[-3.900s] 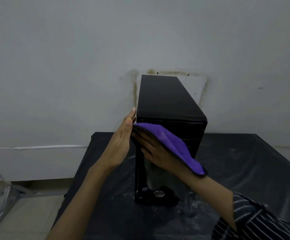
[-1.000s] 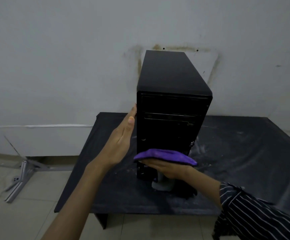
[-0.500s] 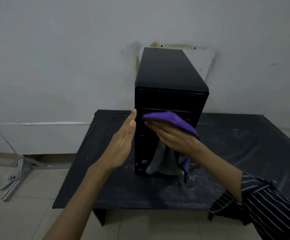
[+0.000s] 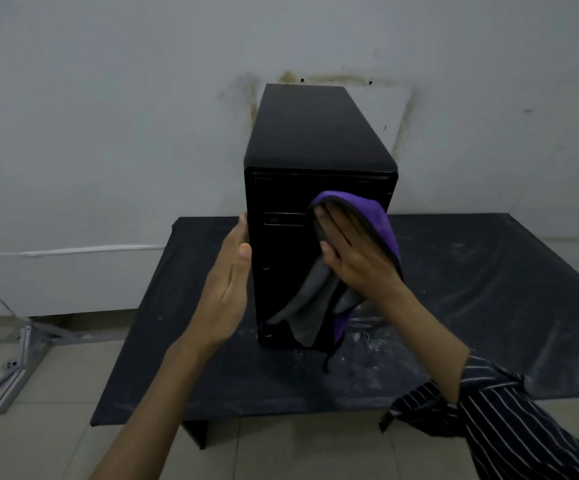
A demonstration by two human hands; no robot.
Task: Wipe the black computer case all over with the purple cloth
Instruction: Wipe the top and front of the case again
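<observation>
Mid front-panel wipe: flat-fingered right hand (image 4: pixel 357 261) pressed the purple cloth (image 4: pixel 376 216) on the black computer case (image 4: pixel 315 140), frame centre. The open left hand (image 4: pixel 227 282) braced its side. Top and sides probably next.

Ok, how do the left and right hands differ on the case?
The left hand is empty, flat against the left front edge of the computer case; the right hand presses the purple cloth on its front panel. The left forearm is bare; the right wears a striped sleeve. Both hands have straight fingers.
</observation>
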